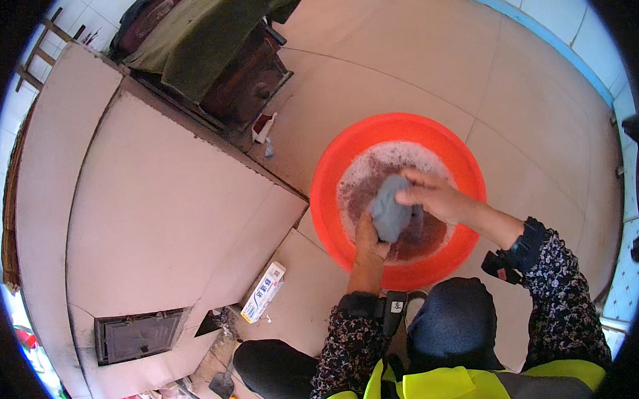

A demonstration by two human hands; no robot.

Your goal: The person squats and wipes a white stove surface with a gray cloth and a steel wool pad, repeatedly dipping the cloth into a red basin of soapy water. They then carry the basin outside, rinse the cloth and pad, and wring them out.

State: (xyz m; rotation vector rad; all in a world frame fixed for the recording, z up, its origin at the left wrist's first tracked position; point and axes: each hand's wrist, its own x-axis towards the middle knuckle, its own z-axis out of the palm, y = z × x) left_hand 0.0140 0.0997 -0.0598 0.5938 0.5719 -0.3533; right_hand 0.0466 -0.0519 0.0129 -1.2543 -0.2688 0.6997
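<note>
A red plastic basin [331, 161] on the tiled floor holds dark, sudsy water [411, 155]. Over the water, a wet grey-blue cloth [391, 212] is bunched between my hands. My left hand [370, 232] grips it from the lower left side, fingers partly hidden behind it. My right hand [429, 194] is at the cloth's upper right, thumb and fingers curved around that edge; whether it pinches the fabric is hard to tell.
A tiled stove block [180, 205] with a metal door [138, 337] stands at the left, its corner beside the basin. A small printed carton [263, 293] lies on the floor. Behind are a green cloth [206, 49] over a dark cabinet [250, 90] and a torn packet [263, 128].
</note>
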